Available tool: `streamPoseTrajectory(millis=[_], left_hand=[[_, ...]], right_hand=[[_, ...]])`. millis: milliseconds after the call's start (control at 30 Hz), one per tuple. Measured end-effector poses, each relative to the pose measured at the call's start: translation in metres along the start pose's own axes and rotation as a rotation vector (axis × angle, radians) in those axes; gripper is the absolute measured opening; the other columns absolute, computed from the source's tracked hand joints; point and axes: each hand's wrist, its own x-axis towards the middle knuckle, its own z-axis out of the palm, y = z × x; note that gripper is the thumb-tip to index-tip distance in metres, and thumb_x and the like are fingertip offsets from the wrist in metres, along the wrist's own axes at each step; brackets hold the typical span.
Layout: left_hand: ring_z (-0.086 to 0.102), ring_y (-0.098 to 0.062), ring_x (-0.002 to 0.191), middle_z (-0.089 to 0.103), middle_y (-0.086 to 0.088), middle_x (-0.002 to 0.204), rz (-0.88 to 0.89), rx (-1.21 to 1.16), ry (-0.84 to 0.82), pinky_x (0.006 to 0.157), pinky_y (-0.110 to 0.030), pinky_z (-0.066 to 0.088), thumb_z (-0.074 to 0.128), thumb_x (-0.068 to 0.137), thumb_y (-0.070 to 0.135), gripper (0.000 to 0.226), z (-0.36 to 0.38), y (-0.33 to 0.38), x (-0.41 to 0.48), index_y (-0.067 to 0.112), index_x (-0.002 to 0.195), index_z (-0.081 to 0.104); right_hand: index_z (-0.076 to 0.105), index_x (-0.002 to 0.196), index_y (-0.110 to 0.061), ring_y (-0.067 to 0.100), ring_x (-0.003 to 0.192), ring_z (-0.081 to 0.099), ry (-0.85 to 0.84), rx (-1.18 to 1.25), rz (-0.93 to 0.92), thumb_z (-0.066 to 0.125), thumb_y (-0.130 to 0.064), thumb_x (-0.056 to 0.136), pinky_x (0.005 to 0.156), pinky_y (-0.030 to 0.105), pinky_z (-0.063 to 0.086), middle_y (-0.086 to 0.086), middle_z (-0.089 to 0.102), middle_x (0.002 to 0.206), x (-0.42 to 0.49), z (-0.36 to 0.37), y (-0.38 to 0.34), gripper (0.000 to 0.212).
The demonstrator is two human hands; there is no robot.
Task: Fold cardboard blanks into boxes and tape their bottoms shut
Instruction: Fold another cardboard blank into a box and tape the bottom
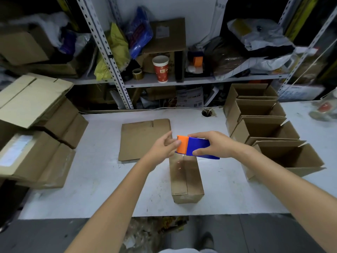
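While the right hand [211,143] grips the blue body of the dispenser [197,147], thumb on its near side and fingers over its top, the left hand [164,146] has its fingertips at the orange end. Blur hides whether they pinch it or only touch.

The dispenser sits over the far end of the box [186,178]. That box lies bottom up on the table [109,179], between the forearms and just below the hands. Its two flaps meet in a seam along its length, and a shiny strip shows over the far part of that seam.

Just beyond the left hand a flat blank [144,139] lies on the table. To the right of the right hand, four open boxes [269,128] stand in a row, mouths up, touching one another. Well to the left of the left hand is a stack [36,114] of cardboard. A white label [14,152] on its nearest piece is too blurred to read.

Far beyond the hands, on the shelf [200,80], stands a red and white paper cup [160,69]. Its yellow panel bears print that seems to start with a "W", but the rest is illegible.
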Motion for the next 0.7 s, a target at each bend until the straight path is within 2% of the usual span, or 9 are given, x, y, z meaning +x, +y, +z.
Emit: streamPoseTrajectory(millis=[100,167,233,300,400,500,600,700], left_hand=[[0.066,-0.016,0.11,0.062,-0.009,0.129,-0.014,-0.104,-0.037,0.088,-0.031,0.058,0.068,0.094,0.022,0.042,-0.005,0.012,0.005,0.018,0.134,0.056],[0.069,-0.02,0.108,0.067,-0.012,0.124,-0.034,-0.215,-0.062,0.088,-0.032,0.058,0.067,0.095,0.021,0.03,-0.009,0.013,0.007,0.013,0.123,0.063],[0.071,-0.022,0.104,0.073,-0.012,0.115,-0.065,-0.295,-0.085,0.088,-0.033,0.057,0.066,0.096,0.023,0.027,-0.011,0.011,0.008,0.011,0.12,0.068],[0.073,-0.021,0.096,0.075,-0.011,0.106,-0.082,-0.22,-0.008,0.086,-0.033,0.058,0.066,0.096,0.019,0.016,-0.008,0.008,0.011,0.013,0.11,0.072],[0.072,-0.017,0.079,0.075,-0.01,0.094,-0.105,-0.135,0.196,0.074,-0.026,0.061,0.064,0.097,0.012,0.013,-0.011,0.001,0.018,0.005,0.105,0.071],[0.07,-0.013,0.071,0.075,-0.008,0.087,-0.159,-0.21,0.374,0.071,-0.025,0.061,0.064,0.096,0.006,0.01,-0.041,-0.011,0.02,0.002,0.103,0.069],[0.069,-0.015,0.069,0.074,-0.011,0.086,-0.224,-0.22,0.397,0.068,-0.026,0.062,0.065,0.094,0.003,0.005,-0.051,-0.023,0.022,0.002,0.097,0.068],[0.068,-0.014,0.067,0.074,-0.013,0.089,-0.261,-0.218,0.391,0.067,-0.024,0.061,0.065,0.094,0.001,0.003,-0.041,-0.029,0.03,0.003,0.095,0.066]], right_hand=[[0.04,0.147,-0.037,0.012,0.108,0.056,-0.002,-0.039,-0.047,0.071,-0.051,0.086,0.079,0.024,0.05,-0.007,0.057,0.133,0.005,-0.009,-0.005,0.069],[0.04,0.147,-0.036,0.012,0.108,0.057,-0.019,-0.003,-0.038,0.072,-0.048,0.087,0.08,0.025,0.051,-0.007,0.057,0.132,0.006,-0.016,-0.005,0.069],[0.039,0.147,-0.037,0.013,0.107,0.057,-0.039,0.031,-0.021,0.073,-0.047,0.086,0.079,0.026,0.051,-0.008,0.057,0.13,0.007,-0.021,-0.006,0.07],[0.039,0.147,-0.037,0.013,0.105,0.057,-0.062,-0.007,-0.027,0.072,-0.05,0.086,0.077,0.025,0.05,-0.012,0.057,0.125,0.011,-0.019,-0.01,0.07],[0.04,0.147,-0.036,0.013,0.101,0.057,-0.101,-0.188,-0.058,0.069,-0.056,0.086,0.074,0.026,0.048,-0.012,0.058,0.122,0.018,-0.019,-0.014,0.07],[0.041,0.147,-0.035,0.015,0.102,0.057,-0.133,-0.295,0.051,0.069,-0.058,0.085,0.078,0.03,0.051,-0.007,0.06,0.127,0.017,-0.045,0.01,0.072],[0.042,0.146,-0.034,0.018,0.106,0.057,-0.192,-0.327,0.183,0.072,-0.057,0.082,0.084,0.034,0.055,-0.006,0.058,0.13,0.021,-0.062,0.041,0.075],[0.041,0.148,-0.031,0.02,0.109,0.055,-0.238,-0.333,0.214,0.073,-0.056,0.082,0.083,0.033,0.054,-0.003,0.056,0.134,0.034,-0.057,0.052,0.078]])
